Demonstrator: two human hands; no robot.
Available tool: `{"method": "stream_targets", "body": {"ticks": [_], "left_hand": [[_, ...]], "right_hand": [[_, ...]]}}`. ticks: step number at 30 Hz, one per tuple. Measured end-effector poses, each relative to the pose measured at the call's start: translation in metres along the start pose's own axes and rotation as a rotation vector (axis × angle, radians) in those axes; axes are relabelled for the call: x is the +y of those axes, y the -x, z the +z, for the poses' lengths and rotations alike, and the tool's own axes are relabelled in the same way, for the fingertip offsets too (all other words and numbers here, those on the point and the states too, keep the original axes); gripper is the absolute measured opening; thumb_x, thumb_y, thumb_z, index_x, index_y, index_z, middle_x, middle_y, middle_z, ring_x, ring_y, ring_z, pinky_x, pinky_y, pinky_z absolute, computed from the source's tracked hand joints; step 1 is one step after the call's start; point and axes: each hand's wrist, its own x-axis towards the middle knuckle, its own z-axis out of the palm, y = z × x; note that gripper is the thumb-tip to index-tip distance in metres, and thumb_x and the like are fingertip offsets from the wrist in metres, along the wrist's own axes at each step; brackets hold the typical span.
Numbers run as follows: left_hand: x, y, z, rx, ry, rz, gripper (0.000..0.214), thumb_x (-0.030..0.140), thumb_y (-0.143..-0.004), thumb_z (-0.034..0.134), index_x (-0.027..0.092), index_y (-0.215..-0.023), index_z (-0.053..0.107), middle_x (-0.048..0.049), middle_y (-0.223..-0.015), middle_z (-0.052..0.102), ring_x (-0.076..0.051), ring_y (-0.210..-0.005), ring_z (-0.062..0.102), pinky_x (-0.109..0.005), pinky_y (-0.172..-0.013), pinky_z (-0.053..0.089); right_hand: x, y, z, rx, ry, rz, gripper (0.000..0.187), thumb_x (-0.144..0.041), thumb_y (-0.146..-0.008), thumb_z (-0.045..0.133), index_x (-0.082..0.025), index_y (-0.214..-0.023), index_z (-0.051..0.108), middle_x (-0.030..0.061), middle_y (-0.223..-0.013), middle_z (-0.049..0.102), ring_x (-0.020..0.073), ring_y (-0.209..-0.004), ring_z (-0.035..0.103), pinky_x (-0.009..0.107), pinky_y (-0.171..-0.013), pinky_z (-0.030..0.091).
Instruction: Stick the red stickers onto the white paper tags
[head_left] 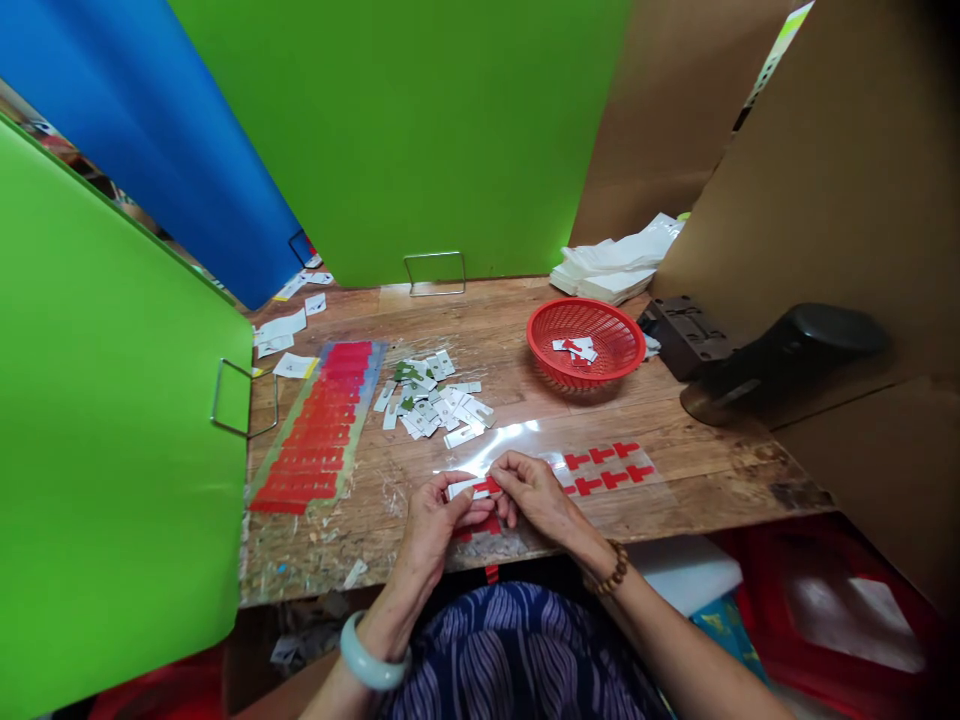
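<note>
My left hand (436,515) pinches a small white card (459,488) between thumb and fingers, above the front of the table. Against the card's right end, my right hand (529,488) has its fingertips closed on a red T-shaped sticker (484,487). Whether that sticker is stuck down along its whole length I cannot tell. Beneath both hands lies a clear sheet (652,490) bearing several red stickers (614,480) of the same shape. Just beyond it is a loose pile of white cards (442,408), a few with green pieces on them.
A red basket (635,365) holds a few cards with red stickers. Red sticker strips (307,445) lie at left, and white papers (607,268) are stacked behind. A dark stand (787,360) is at right; green panels (420,130) enclose the table.
</note>
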Motion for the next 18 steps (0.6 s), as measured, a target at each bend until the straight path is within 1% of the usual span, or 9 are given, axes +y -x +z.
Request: {"method": "stream_targets", "body": {"ticks": [5, 7, 9, 10, 12, 14, 15, 16, 18], "left_hand": [[0.001, 0.0, 0.0, -0.01, 0.001, -0.015, 0.033, 0.022, -0.07, 0.068, 0.009, -0.097, 0.054, -0.0113, -0.066, 0.07, -0.016, -0.059, 0.068, -0.022, -0.06, 0.054], [0.0, -0.001, 0.001, -0.023, 0.021, -0.013, 0.037, 0.024, -0.069, 0.069, 0.009, -0.099, 0.053, -0.0107, -0.067, 0.07, -0.016, -0.06, 0.068, -0.022, -0.061, 0.054], [-0.002, -0.003, 0.001, -0.029, 0.057, 0.011, 0.039, 0.025, -0.069, 0.069, 0.011, -0.101, 0.052, -0.0097, -0.071, 0.07, -0.016, -0.063, 0.068, -0.023, -0.062, 0.054], [-0.004, -0.004, 0.001, -0.027, 0.076, 0.027, 0.04, 0.026, -0.069, 0.069, 0.011, -0.102, 0.051, -0.0093, -0.073, 0.07, -0.015, -0.064, 0.068, -0.023, -0.063, 0.054], [-0.007, -0.007, -0.001, -0.009, 0.098, 0.048, 0.04, 0.027, -0.069, 0.069, 0.013, -0.101, 0.05, -0.0085, -0.077, 0.069, -0.015, -0.066, 0.067, -0.023, -0.063, 0.054], [-0.01, -0.009, -0.003, 0.018, 0.108, 0.035, 0.038, 0.026, -0.069, 0.07, 0.013, -0.099, 0.05, -0.0083, -0.08, 0.068, -0.014, -0.066, 0.067, -0.023, -0.063, 0.054], [-0.011, -0.011, -0.004, 0.033, 0.116, 0.022, 0.037, 0.024, -0.069, 0.07, 0.012, -0.098, 0.05, -0.0083, -0.081, 0.068, -0.014, -0.066, 0.067, -0.023, -0.063, 0.054], [-0.011, -0.012, -0.005, 0.043, 0.127, 0.009, 0.036, 0.023, -0.068, 0.071, 0.012, -0.097, 0.051, -0.0085, -0.082, 0.067, -0.014, -0.066, 0.067, -0.022, -0.063, 0.054], [-0.012, -0.014, -0.006, 0.051, 0.15, -0.01, 0.035, 0.019, -0.068, 0.07, 0.012, -0.096, 0.051, -0.0093, -0.084, 0.067, -0.014, -0.067, 0.067, -0.023, -0.065, 0.054]], "right_hand": [[0.003, 0.001, -0.003, -0.066, -0.084, 0.008, 0.022, -0.037, -0.079, 0.053, -0.015, -0.08, 0.052, -0.0058, -0.05, 0.055, 0.0075, -0.039, 0.052, 0.018, -0.04, 0.04], [0.004, 0.0, -0.01, -0.111, -0.113, 0.028, 0.022, -0.036, -0.077, 0.056, -0.015, -0.082, 0.053, -0.0048, -0.051, 0.058, 0.0084, -0.04, 0.054, 0.018, -0.041, 0.042], [0.0, -0.002, -0.023, -0.105, -0.159, 0.03, 0.022, -0.034, -0.075, 0.06, -0.014, -0.081, 0.054, -0.0036, -0.051, 0.059, 0.0088, -0.039, 0.055, 0.018, -0.041, 0.043], [-0.005, -0.004, -0.031, -0.062, -0.209, 0.013, 0.021, -0.033, -0.073, 0.063, -0.014, -0.081, 0.055, -0.0032, -0.051, 0.06, 0.0085, -0.04, 0.055, 0.018, -0.041, 0.043], [-0.019, -0.008, -0.048, 0.114, -0.389, -0.07, 0.021, -0.028, -0.069, 0.068, -0.016, -0.08, 0.056, -0.0027, -0.055, 0.062, 0.0071, -0.044, 0.056, 0.016, -0.044, 0.045], [-0.032, -0.015, -0.06, 0.297, -0.597, -0.186, 0.024, -0.025, -0.064, 0.072, -0.018, -0.081, 0.056, -0.0016, -0.069, 0.066, 0.0065, -0.057, 0.06, 0.015, -0.055, 0.049], [-0.036, -0.02, -0.063, 0.345, -0.644, -0.219, 0.025, -0.026, -0.064, 0.072, -0.018, -0.082, 0.056, -0.0007, -0.076, 0.067, 0.0071, -0.063, 0.061, 0.016, -0.059, 0.05], [-0.037, -0.025, -0.064, 0.364, -0.636, -0.231, 0.026, -0.028, -0.065, 0.071, -0.019, -0.084, 0.056, -0.0001, -0.081, 0.067, 0.008, -0.066, 0.062, 0.017, -0.061, 0.05], [-0.033, -0.037, -0.058, 0.325, -0.455, -0.199, 0.026, -0.031, -0.069, 0.067, -0.019, -0.088, 0.056, 0.0001, -0.079, 0.065, 0.0099, -0.063, 0.061, 0.021, -0.057, 0.049]]}}
